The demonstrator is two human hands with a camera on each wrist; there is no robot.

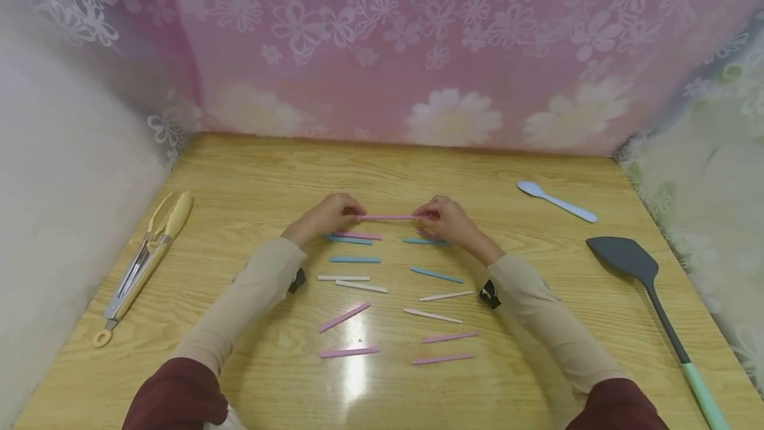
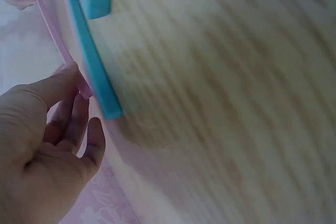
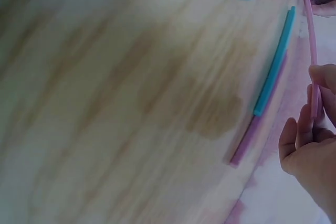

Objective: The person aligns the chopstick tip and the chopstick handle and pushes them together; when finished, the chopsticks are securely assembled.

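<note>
A long, slim pink bag sealing clip [image 1: 388, 217] is stretched level between my two hands near the far side of the table. My left hand [image 1: 327, 215] pinches its left end between thumb and fingers, while the right hand [image 1: 451, 221] pinches the other end. Just below the left hand lie a blue clip [image 2: 94, 56] and another pink clip [image 1: 358, 236], close together. Under the right hand a blue clip [image 3: 274, 64] lies against a purple-pink one [image 3: 247, 142], partly hidden by the fingers in the head view.
Nearer me lie two columns of clips: blue [image 1: 355, 259], white [image 1: 361, 286] and pink [image 1: 349, 352]. Tongs [image 1: 146, 257] lie at the left. On the right are a light-blue spoon [image 1: 558, 202] and a dark spatula [image 1: 629, 261] with a green handle. A floral curtain [image 1: 382, 85] borders the table's back.
</note>
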